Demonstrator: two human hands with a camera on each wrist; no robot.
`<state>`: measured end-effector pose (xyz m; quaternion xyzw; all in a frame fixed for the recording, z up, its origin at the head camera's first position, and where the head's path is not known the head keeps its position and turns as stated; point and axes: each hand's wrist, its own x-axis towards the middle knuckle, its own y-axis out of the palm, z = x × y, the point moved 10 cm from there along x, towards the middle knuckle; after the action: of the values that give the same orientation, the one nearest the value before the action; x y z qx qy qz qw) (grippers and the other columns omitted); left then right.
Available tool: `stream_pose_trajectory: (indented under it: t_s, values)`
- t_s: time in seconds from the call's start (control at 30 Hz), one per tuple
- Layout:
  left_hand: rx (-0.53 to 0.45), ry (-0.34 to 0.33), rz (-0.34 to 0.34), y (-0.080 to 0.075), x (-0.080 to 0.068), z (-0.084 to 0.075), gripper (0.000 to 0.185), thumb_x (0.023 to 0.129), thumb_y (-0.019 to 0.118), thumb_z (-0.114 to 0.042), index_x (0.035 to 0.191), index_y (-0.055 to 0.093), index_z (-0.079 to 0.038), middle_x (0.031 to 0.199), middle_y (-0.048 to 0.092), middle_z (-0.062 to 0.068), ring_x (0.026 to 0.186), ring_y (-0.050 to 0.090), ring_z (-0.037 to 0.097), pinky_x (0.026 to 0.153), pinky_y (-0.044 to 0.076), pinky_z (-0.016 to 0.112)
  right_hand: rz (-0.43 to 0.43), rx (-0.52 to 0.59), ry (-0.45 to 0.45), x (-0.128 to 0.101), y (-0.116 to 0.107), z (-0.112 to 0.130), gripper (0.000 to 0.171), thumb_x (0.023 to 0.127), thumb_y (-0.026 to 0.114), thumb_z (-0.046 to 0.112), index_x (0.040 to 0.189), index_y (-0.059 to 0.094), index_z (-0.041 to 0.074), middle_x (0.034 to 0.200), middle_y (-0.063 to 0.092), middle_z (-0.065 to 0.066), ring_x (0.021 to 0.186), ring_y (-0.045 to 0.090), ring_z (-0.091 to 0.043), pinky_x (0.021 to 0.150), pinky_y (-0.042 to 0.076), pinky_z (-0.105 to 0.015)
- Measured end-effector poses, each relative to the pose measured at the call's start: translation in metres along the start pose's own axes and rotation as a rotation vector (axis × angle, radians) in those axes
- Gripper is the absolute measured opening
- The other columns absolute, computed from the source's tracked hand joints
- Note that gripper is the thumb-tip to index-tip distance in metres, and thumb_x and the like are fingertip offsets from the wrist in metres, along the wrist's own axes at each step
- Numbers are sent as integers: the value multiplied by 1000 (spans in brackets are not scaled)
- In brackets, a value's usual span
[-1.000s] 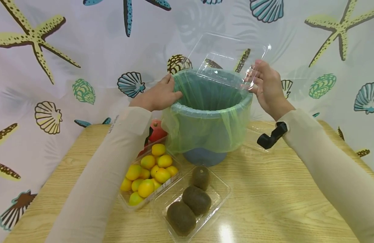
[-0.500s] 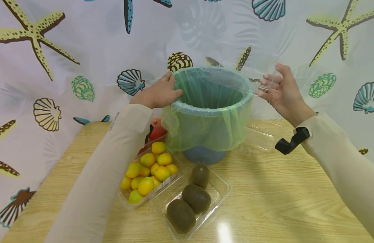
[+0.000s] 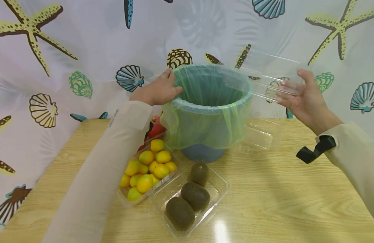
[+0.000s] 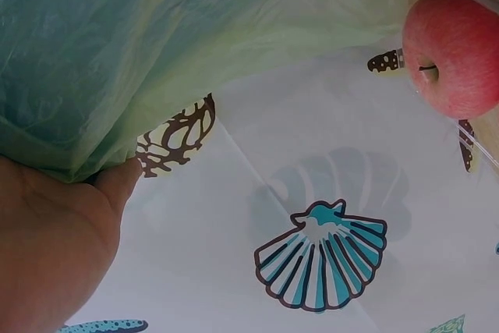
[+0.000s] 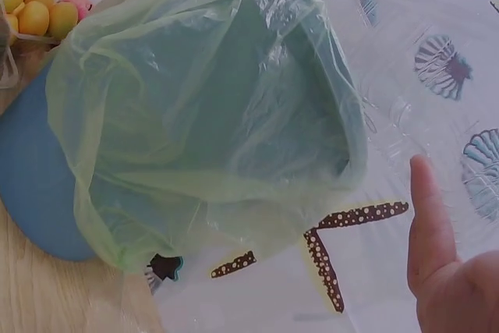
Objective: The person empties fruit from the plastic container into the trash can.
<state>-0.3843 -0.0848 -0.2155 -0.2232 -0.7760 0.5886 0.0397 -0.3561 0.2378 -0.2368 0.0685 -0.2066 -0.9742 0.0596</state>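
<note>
the clear plastic lid [image 3: 273, 81] sits in our right hand [image 3: 308, 99], held up in the air just to the right of the bin and well above the tabletop [image 3: 281, 189]; our fingers curl under its near edge and the thumb stands up beside it. in the right wrist view the thumb [image 5: 427, 220] shows against the see-through plastic, with the bin's mouth to the left.

our left hand [image 3: 157, 91] grips the far left rim of the blue bin [image 3: 205, 152], fingers folded over the green bag [image 3: 205, 125] that lines it and hangs down over its outside. the left wrist view shows our palm [image 4: 54, 247] pressed up against that bag.

the bin stands on the tabletop at the middle. behind the left arm, a red apple [image 3: 156, 126] lies close to the bin's left side. in front of it a clear tray of small yellow fruits [image 3: 147, 168] touches a second clear tray [image 3: 220, 189] holding three kiwis [image 3: 194, 195]. to the right of the bin an empty clear tray [image 3: 261, 135] lies on the tabletop. a curtain [image 3: 83, 40] printed with shells and starfish hangs behind everything.
</note>
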Motion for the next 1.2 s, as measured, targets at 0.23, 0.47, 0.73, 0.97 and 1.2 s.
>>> stream_pose_trajectory:
  t_s: [0.23, 0.47, 0.73, 0.97, 1.2]
  values:
    - [-1, -12, 7, 0, -1, 0, 72, 103, 24, -37, 146, -21, -1, 154, -30, 11, 146, -19, 28, 120, 0, 45, 6, 2, -7, -15, -21, 1, 82, 97, 37, 53, 153, -6, 14, 161, -8, 1, 149, -2, -21, 85, 51, -20]
    - [0, -21, 11, 0, -1, 0, 72, 103, 24, -36, 146, -21, 0, 155, -29, 12, 146, -19, 28, 120, -1, 45, 51, 119, 4, -29, -38, -2, 83, 97, 37, 51, 151, -16, 18, 159, -15, 6, 147, -11, -14, 91, 50, -22]
    - [-4, -14, 5, 0, 0, 0, 72, 103, 24, -36, 145, -22, 1, 155, -28, 13, 146, -18, 28, 120, 0, 45, 31, 64, -21, -44, -59, -3, 83, 97, 34, 51, 150, -20, 17, 157, -23, 3, 146, -15, -15, 90, 49, -19]
    - [0, -13, -6, 1, 1, 0, 73, 103, 25, -35, 146, -21, 2, 155, -26, 14, 146, -17, 30, 120, 1, 45, 8, -9, -34, -57, -82, -10, 80, 99, 29, 50, 149, -24, 17, 158, -21, 3, 147, -14, -21, 84, 51, -20]
    - [19, -23, -10, 0, 4, 0, 71, 103, 24, -35, 147, -18, 2, 156, -25, 15, 146, -17, 30, 120, 1, 46, 48, 71, -22, -69, -107, -39, 77, 102, 29, 40, 146, -27, 12, 133, 40, -5, 112, 61, -17, 83, 56, -29]
